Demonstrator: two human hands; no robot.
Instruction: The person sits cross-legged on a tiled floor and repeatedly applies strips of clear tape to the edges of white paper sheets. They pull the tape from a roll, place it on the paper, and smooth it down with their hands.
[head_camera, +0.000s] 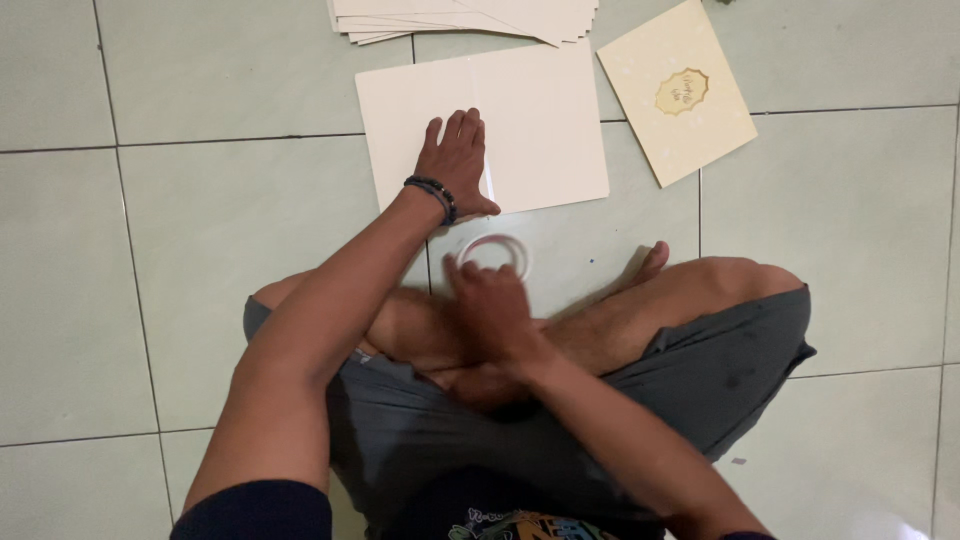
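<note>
Down on the pale green tiled floor (200, 250), a large cream folded card sheet (540, 120) lies under the left hand (458, 160), pressed flat with fingers together. Just below it, the blurred right hand (490, 305) touches a small white tape ring (497, 252); its grip cannot be told.

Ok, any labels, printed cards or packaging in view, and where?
Cream card: on the floor, upper right, rectangular, tilted, with a gold scalloped emblem in its middle.
Blank cream sheet: under the left hand, no print showing.
Stack of blank sheets: top edge, fanned.
</note>
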